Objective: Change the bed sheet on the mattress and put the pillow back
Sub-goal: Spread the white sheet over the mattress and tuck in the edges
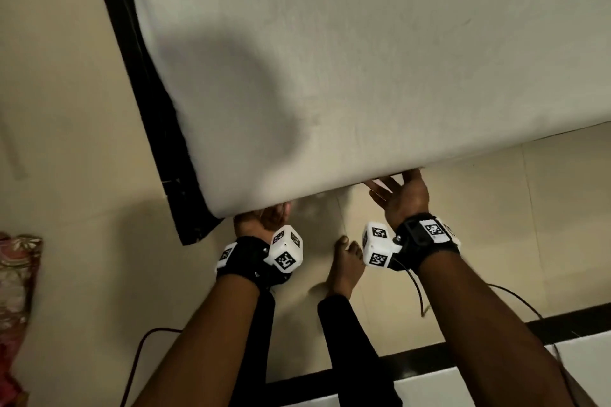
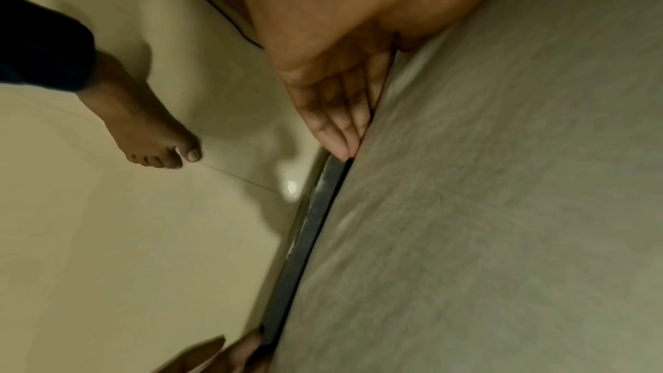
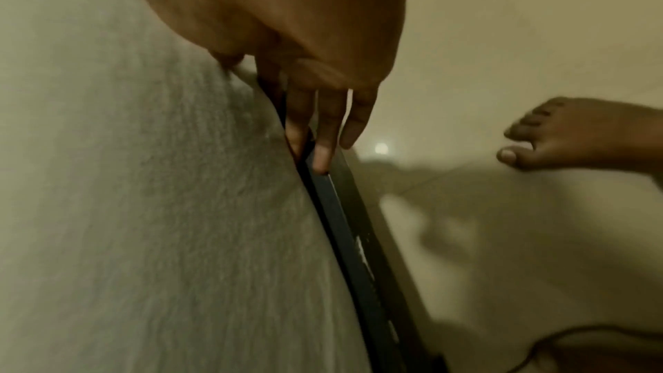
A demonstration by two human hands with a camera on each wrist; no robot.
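An off-white sheet (image 1: 347, 76) covers the mattress, which lies on a black bed frame (image 1: 145, 82). My left hand (image 1: 267, 215) is at the mattress's near corner, mostly hidden under its edge. In the left wrist view that left hand (image 2: 337, 124) lies flat with straight, closed fingers against the sheet's side (image 2: 502, 209), fingertips at the frame rail (image 2: 315, 223). My right hand (image 1: 400, 195) is spread at the near edge further right. In its wrist view the right hand (image 3: 323, 124) has straight fingers slid between the sheet (image 3: 161, 209) and the rail (image 3: 351, 237). No pillow is in view.
My bare foot (image 1: 347, 261) stands on the beige tiled floor (image 1: 66, 109) between my hands. A floral red cloth (image 1: 16, 291) lies at the far left. A red cable (image 1: 142, 357) and a black cable (image 1: 515, 297) trail on the floor. A black strip (image 1: 463, 350) borders a white surface behind me.
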